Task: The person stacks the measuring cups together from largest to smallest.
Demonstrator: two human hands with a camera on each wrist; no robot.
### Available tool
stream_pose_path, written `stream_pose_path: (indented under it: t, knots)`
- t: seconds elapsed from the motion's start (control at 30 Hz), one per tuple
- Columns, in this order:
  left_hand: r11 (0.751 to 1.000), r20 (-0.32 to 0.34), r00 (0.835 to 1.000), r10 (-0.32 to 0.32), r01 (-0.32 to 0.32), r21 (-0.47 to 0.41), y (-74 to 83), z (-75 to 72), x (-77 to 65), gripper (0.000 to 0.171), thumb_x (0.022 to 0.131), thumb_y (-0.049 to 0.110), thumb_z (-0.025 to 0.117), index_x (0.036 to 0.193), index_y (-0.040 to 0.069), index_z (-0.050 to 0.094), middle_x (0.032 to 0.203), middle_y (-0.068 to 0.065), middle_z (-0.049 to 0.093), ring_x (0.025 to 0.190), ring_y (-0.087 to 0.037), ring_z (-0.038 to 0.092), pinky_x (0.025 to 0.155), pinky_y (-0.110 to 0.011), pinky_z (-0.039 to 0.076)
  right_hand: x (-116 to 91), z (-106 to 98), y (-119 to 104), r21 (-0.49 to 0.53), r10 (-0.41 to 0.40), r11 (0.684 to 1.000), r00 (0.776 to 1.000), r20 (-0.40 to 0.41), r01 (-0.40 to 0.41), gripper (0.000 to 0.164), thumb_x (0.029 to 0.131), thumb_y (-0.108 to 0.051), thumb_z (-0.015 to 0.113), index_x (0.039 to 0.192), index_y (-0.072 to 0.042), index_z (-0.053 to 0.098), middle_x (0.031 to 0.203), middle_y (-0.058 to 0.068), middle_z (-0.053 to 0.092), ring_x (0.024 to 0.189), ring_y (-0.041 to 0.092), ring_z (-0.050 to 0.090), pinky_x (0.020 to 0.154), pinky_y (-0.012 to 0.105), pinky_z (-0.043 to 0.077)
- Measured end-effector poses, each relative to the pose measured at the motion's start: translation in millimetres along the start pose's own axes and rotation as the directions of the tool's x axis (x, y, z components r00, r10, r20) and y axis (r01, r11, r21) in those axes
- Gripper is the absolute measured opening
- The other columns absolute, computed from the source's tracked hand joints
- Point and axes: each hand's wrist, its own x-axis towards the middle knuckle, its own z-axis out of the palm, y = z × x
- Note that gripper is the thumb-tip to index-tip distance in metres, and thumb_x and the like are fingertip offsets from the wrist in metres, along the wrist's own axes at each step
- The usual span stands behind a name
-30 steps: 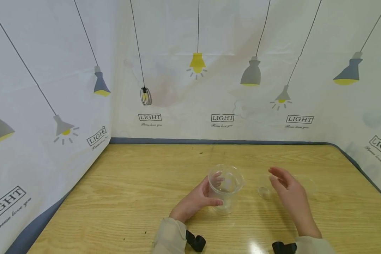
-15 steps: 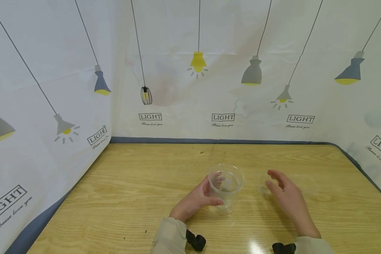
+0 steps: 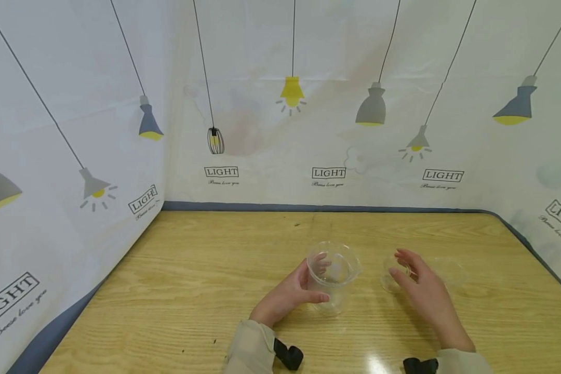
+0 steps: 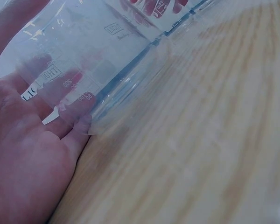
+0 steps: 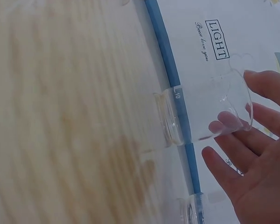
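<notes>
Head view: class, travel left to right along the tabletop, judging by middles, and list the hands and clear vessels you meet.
Left hand, large clear beaker, small clear beaker, right hand, faint clear vessel.

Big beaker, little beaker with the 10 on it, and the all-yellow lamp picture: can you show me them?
Big beaker (image 3: 340, 291): head view, on its front wall, just below the rim.
Little beaker (image 5: 200, 112): right wrist view, on its clear side wall.
All-yellow lamp picture (image 3: 292, 91): head view, on the shade.
</notes>
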Motion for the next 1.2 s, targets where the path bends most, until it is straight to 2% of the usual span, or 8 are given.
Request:
stream_pose_path:
  t: [0.17,0.33,0.47,0.77,0.93,1.2]
  knots:
    - [1.000,-0.001,1.000,0.001,-0.001,-0.008,0.1,0.5,-0.1,0.078,0.077,0.007,0.069,0.136,0.038,0.028,0.139,0.006,0.034,0.127,-0.015,0.031,0.103,-0.039,0.021,0.0,-1.8,1.0,0.016,-0.008,1.000,1.000,0.000,0.008,0.069,0.088,-0.046,0.048,0.141,-0.011,0.021,0.135,0.016,0.038,0.122,0.034,0.036,0.093,0.050,0.033]
    - [1.000,-0.001,1.000,-0.004,0.004,0.000,0.5,0.0,-0.1,0.078,0.077,0.009,0.069,0.137,0.036,0.028,0.138,0.008,0.035,0.126,-0.014,0.031,0.103,-0.039,0.021,1.2,-1.7,2.0,0.098,-0.016,0.995,0.999,0.040,0.012,0.077,0.086,-0.042,0.054,0.144,-0.018,0.009,0.140,0.016,0.030,0.124,0.035,0.033,0.093,0.053,0.030]
    - [1.000,0.003,1.000,0.003,-0.003,0.001,1.1,-0.3,-0.2,0.077,0.077,0.009,0.069,0.137,0.034,0.028,0.137,0.007,0.036,0.126,-0.015,0.031,0.103,-0.038,0.022,2.6,-1.5,2.4,0.125,-0.028,0.992,0.998,0.065,0.020,0.082,0.085,-0.042,0.056,0.144,-0.021,0.003,0.142,0.016,0.026,0.125,0.035,0.030,0.094,0.055,0.028]
    - [1.000,0.000,1.000,0.001,-0.001,0.004,3.9,1.7,-1.5,0.077,0.076,0.011,0.070,0.136,0.036,0.028,0.138,0.007,0.035,0.127,-0.015,0.030,0.103,-0.037,0.022,2.0,-3.2,6.4,0.117,-0.055,0.992,0.995,0.077,0.046,0.077,0.087,-0.034,0.056,0.144,-0.021,0.005,0.141,0.015,0.029,0.124,0.035,0.032,0.093,0.054,0.029]
    - [1.000,-0.003,1.000,0.003,-0.003,0.007,2.4,1.7,-0.7,0.077,0.077,0.011,0.070,0.137,0.036,0.028,0.138,0.008,0.036,0.127,-0.014,0.031,0.103,-0.037,0.022,0.3,-6.8,8.4,0.158,-0.086,0.985,0.990,0.108,0.069,0.075,0.089,-0.029,0.055,0.144,-0.022,0.004,0.142,0.015,0.027,0.125,0.035,0.031,0.094,0.055,0.027]
    - [1.000,-0.005,1.000,0.002,-0.002,0.006,2.2,1.5,-1.4,0.078,0.077,0.010,0.070,0.138,0.033,0.027,0.138,0.006,0.036,0.126,-0.016,0.031,0.103,-0.037,0.022,-1.3,-9.2,8.3,0.156,-0.098,0.985,0.988,0.117,0.079,0.069,0.090,-0.033,0.051,0.144,-0.021,0.010,0.140,0.012,0.031,0.124,0.031,0.033,0.095,0.048,0.030]
